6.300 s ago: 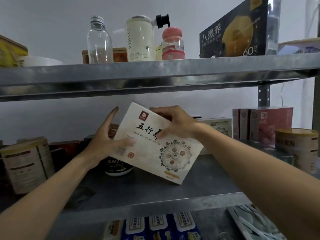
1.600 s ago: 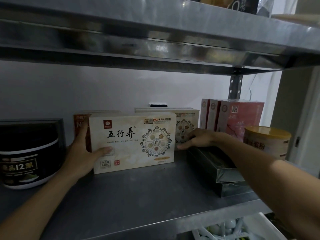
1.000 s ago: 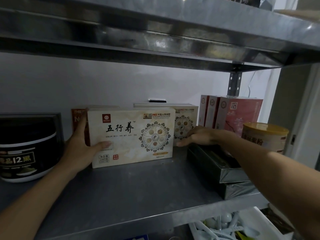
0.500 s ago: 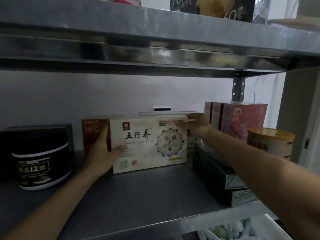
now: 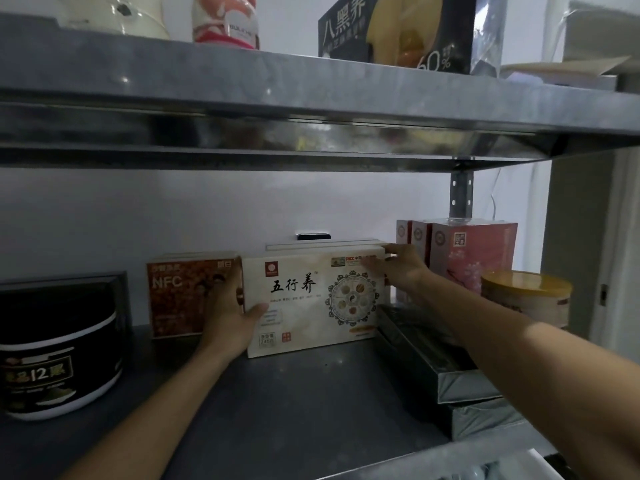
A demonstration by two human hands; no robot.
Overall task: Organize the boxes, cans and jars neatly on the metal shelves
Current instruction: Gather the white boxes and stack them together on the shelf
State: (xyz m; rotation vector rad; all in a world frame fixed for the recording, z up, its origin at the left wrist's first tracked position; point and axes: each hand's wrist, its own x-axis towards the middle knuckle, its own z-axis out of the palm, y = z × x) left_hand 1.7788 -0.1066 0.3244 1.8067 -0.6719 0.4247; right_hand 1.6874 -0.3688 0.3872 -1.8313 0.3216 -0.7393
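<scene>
A cream box [image 5: 311, 303] with black Chinese characters and a round emblem stands upright at the back of the middle metal shelf [image 5: 294, 403]. My left hand [image 5: 228, 313] grips its left end, thumb on the front face and fingers behind the edge. My right hand [image 5: 401, 268] holds its upper right corner, fingers over the top edge. A second cream box [image 5: 322, 245] stands right behind it, only its top showing. A red-brown NFC box [image 5: 180, 292] stands just to the left.
A black can [image 5: 59, 348] sits far left. Pink boxes [image 5: 467, 254] and a gold-lidded can [image 5: 526, 299] stand at right, behind two stacked silver boxes [image 5: 446, 368]. The upper shelf [image 5: 311, 95] carries a dark box [image 5: 398, 29], a pink jar [image 5: 225, 19] and a cream bottle [image 5: 114, 12].
The cream box went from tilted in my hands to upright, then slid back and right against the second cream box. My right hand rose from its lower right end to the top corner.
</scene>
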